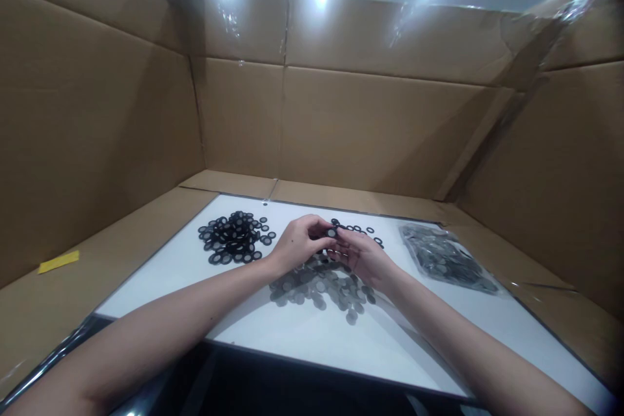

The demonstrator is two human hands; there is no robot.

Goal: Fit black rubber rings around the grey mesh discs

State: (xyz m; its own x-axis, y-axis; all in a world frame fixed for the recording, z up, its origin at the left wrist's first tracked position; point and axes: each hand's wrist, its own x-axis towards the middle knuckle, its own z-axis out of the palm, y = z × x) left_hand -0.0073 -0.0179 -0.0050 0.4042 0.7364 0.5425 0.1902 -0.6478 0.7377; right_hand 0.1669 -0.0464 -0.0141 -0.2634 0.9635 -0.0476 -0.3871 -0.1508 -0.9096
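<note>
Two bare hands meet above a white board (170, 273): left hand (303, 242) and right hand (363, 259) grip one grey-centred black ring (332, 233) between their fingertips. Loose grey discs (341, 289) spread nearer the viewer, black rings (335, 221) lie beyond, a dark ring pile (236, 234) sits left, and a clear bag of discs (443, 257) right.

The walls (365, 127) are brown cardboard, matt and fairly smooth, broken by straight creases. Clear plastic tape (230, 21) on them is glossy and wrinkled, catching white glints. The tabletop (160, 289) is smooth and pale with a soft, low sheen. The black pieces (234, 240) look like plastic or rubber, mostly matt; the grey discs (307, 289) look smooth and dull, their material unclear. The bag (443, 257) is clear, crinkled, shiny plastic film. The yellow strip (58, 262) looks matt.
</note>
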